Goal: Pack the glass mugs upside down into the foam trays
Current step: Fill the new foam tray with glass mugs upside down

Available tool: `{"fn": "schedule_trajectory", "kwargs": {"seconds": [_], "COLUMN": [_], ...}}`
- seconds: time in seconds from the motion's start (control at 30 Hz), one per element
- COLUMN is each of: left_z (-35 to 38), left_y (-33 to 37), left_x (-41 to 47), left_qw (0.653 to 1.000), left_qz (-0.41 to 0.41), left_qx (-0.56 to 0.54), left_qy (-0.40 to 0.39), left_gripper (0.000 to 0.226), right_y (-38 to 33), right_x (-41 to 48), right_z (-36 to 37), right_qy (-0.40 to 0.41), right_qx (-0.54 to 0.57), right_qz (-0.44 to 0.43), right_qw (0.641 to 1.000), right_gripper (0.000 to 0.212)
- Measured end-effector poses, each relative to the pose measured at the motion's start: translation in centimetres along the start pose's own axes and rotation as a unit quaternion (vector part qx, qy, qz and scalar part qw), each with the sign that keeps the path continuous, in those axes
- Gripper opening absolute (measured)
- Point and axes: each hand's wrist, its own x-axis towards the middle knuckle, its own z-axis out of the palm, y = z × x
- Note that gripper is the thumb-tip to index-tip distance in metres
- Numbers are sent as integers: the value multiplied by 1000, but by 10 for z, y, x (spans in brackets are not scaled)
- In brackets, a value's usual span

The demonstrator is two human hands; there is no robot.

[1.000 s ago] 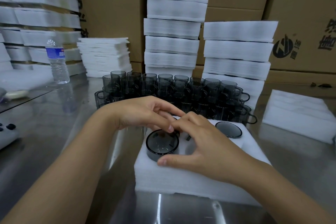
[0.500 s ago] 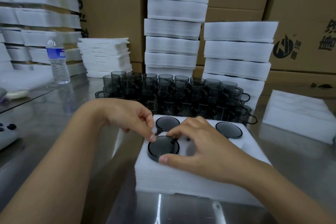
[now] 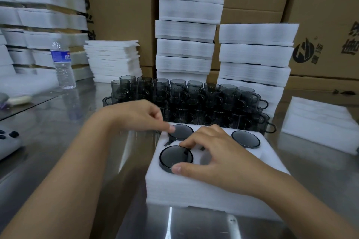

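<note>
A white foam tray (image 3: 204, 190) lies on the steel table before me. Three smoky grey glass mugs sit upside down in its holes: one at the front left (image 3: 175, 157), one at the back left (image 3: 181, 131), one at the back right (image 3: 245, 138). My right hand (image 3: 215, 157) grips the front-left mug, thumb on its near rim and fingertips on its far rim. My left hand (image 3: 141, 116) hovers at the tray's back-left corner with loosely curled fingers, a fingertip touching the back-left mug. Behind the tray stands a crowd of upright mugs (image 3: 194, 99).
Tall stacks of foam trays (image 3: 188, 31) rise behind the mugs, with thin foam sheets (image 3: 113, 60) to the left and a foam pad (image 3: 318, 122) at the right. A water bottle (image 3: 63, 66) stands at back left. Cardboard boxes (image 3: 320, 15) line the wall.
My left hand has drawn back off the front-left mug toward the back-left corner, uncovering the back-left mug. The front-left mug has sunk lower into its hole under my right hand.
</note>
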Motion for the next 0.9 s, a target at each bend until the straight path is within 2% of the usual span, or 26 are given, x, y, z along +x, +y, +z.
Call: {"fn": "schedule_trajectory", "kwargs": {"seconds": [0.1,0.17,0.2,0.33,0.43,0.73,0.9], "left_z": [6,10,11,18,23,31,28], "left_y": [-3,-5,-7,-17,-22,-24,-23], "left_x": [13,19,21,29,33,39,36], "left_qw": [979,968,966,972,977,975,970], "left_qz": [29,34,30,3,-4,-8,-25], "left_qx": [-27,9,23,80,95,128,146], "left_qy": [199,250,254,219,188,180,191], "left_gripper": [27,9,4,35,40,31,16], "right_y": [0,0,-1,-2,-3,-2,-2], "right_x": [-1,-1,-1,-1,-2,-2,-2], "right_z": [0,0,0,-1,-1,-1,0], "right_qy": [-2,-2,-3,-6,-8,-6,-6], "right_qx": [1,-1,-3,-7,-5,-9,-12], "right_qz": [0,-1,-1,-3,0,-5,-9], "right_qw": [1000,1000,1000,1000,1000,1000,1000], "right_gripper": [58,58,58,57,57,55,55]}}
